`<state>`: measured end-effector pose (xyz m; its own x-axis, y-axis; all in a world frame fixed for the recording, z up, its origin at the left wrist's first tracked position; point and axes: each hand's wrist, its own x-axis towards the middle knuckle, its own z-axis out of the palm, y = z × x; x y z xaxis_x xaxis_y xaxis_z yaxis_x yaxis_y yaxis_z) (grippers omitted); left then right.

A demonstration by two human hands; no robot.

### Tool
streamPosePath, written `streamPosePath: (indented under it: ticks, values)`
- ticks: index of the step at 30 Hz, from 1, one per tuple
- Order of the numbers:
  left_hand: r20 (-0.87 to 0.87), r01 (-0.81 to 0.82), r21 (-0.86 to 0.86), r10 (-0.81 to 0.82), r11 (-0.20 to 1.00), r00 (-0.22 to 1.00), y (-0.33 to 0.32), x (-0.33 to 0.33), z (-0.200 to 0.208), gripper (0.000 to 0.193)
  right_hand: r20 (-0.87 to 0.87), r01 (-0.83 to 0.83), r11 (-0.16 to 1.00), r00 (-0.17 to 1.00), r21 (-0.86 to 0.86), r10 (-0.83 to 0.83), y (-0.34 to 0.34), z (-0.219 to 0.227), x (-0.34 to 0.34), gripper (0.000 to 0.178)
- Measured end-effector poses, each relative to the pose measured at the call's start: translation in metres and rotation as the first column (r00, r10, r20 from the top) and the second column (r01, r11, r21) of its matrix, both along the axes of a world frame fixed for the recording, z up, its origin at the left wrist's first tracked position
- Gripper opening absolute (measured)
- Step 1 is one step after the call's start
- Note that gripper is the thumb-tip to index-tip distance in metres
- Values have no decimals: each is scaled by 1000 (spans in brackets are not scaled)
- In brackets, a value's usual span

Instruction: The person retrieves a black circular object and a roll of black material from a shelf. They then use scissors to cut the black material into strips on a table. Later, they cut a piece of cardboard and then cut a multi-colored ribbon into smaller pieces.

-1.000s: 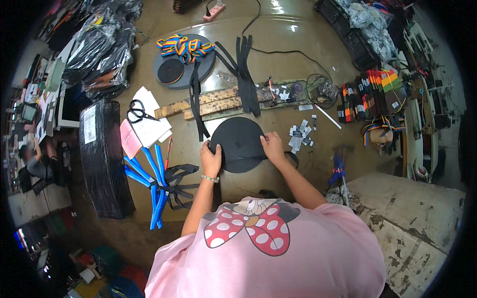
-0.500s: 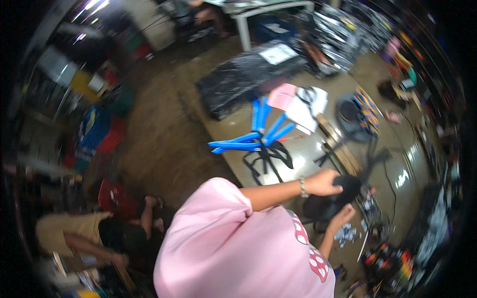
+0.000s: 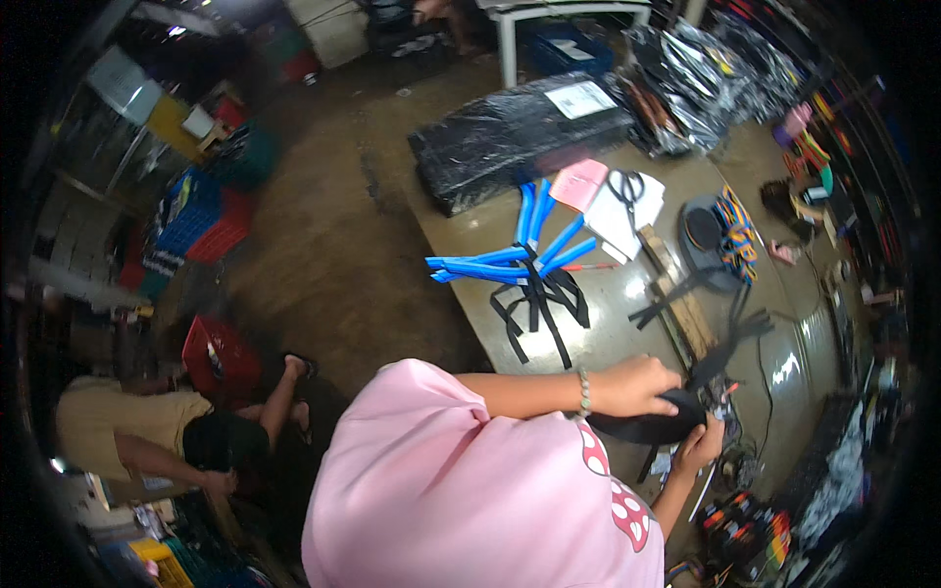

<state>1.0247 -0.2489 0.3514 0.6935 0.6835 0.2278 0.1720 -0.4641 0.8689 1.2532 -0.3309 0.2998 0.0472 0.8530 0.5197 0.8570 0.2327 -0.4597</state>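
Both my hands are at a dark, rounded black piece near the table's front edge; its exact kind I cannot make out. My left hand, with a beaded bracelet at the wrist, grips its upper edge, thumb pressed on it. At its right end my right hand closes round the rim. Just beyond lie black straps; whether they join the piece I cannot tell. To the left on the table rests a bundle of blue tube-like strips with black straps hanging loosely from it.
A wooden bar lies on the table. Beyond are scissors on white paper, pink paper, a grey roll with multicoloured cords, and a long black-wrapped package. On the left sits another person beside a red crate.
The black piece has tilted flatter and sits nearer my body. My right hand has come up to its right end, while my left hand keeps its grip on the upper edge.
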Motion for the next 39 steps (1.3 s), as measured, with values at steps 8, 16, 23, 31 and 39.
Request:
streamPosePath:
  ticks: [8,16,23,31,39]
  values:
    - [-259,240,-47,-243,970,935,9,15,31,30,231,-115,985,969,131,82,-14,-16,-9,15]
    - [-190,58,-121,-80,991,979,-19,31,58,25,-42,169,877,985,450,-168,-23,22,-5,30]
    - [-218,228,156,-192,961,957,-12,52,54,24,334,-87,932,942,353,-39,-17,66,-3,33]
    - [-366,332,111,-272,937,890,-8,41,51,23,140,-83,996,986,-20,85,-59,87,14,13]
    - [-317,245,71,-211,967,925,-4,26,52,22,-407,63,992,907,-109,-103,-86,63,16,36]
